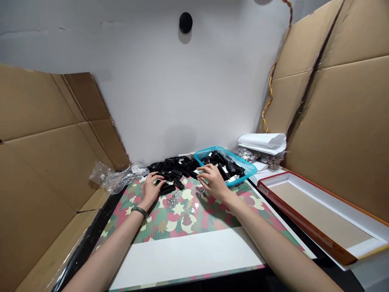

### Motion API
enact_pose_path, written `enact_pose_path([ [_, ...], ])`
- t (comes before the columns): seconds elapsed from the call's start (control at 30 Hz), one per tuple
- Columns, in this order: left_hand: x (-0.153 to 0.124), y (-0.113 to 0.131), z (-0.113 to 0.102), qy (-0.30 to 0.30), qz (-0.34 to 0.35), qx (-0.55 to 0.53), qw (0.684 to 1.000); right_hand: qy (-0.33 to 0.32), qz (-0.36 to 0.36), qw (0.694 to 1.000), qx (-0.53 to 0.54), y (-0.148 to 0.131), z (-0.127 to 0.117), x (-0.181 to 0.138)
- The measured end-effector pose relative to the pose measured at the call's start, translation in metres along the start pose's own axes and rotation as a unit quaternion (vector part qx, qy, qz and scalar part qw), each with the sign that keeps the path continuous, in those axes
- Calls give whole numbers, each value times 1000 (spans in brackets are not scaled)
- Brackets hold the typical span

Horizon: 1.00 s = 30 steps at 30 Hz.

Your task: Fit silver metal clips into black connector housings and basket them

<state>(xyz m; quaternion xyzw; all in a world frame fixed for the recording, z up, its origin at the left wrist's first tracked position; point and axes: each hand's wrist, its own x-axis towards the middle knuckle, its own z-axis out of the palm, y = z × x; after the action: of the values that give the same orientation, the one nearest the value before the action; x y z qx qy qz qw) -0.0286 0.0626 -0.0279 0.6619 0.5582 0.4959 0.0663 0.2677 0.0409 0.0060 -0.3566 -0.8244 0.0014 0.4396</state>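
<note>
My left hand (pixel 150 188), with a dark bangle at its wrist, has its thumb and fingers around a black plastic piece (pixel 164 176) at the front of a pile of black plastic pieces (pixel 178 162). My right hand (pixel 212 181) is curled in front of the blue basket (pixel 249 171), its fingertips at the end of another black plastic piece (pixel 193 174). Another long black piece (pixel 167 189) lies just below my left fingers. Between the hands, small shiny metal parts (pixel 174 199) are scattered, and a darker cluster of small parts (pixel 201 192) sits under my right hand.
A camouflage-patterned board (pixel 170 225) covers the table. The blue basket holds more black pieces. Clear plastic bags (pixel 117 177) lie at left; rolled white sheets (pixel 263 142) and bagged parts (pixel 271 160) at right. An open shallow box (pixel 322 215) and cardboard walls (pixel 343 121) bound the right side.
</note>
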Motion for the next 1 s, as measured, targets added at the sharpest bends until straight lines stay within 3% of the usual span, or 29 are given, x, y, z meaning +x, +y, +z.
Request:
enact_pose_path([
  [0.1, -11, 24, -2, 45, 39, -39, 997, 2, -3, 997, 71, -13, 6, -2],
  [0.2, -28, 51, -1, 25, 67, -88, 994, -2, 26, 986, 163, -29, 13, -5],
  [0.3, -46, 70, 3, 6, 83, -122, 989, -28, 100, 958, 266, -45, 23, -10],
  [0.4, -56, 76, 7, -6, 76, -155, 985, -35, 194, 909, 368, -52, 34, -14],
  [0.6, -55, 68, 4, -13, 123, -136, 983, -85, 327, 753, 565, -44, 39, -13],
  [0.67, -53, 67, 1, -14, 145, -119, 982, -93, 357, 715, 594, -41, 41, -12],
  [0.83, -53, 70, -5, -19, 169, -107, 980, -98, 402, 671, 615, -41, 47, -15],
  [1.0, -54, 66, -5, -8, 171, -127, 977, -156, 432, 627, 630, -47, 45, -18],
])
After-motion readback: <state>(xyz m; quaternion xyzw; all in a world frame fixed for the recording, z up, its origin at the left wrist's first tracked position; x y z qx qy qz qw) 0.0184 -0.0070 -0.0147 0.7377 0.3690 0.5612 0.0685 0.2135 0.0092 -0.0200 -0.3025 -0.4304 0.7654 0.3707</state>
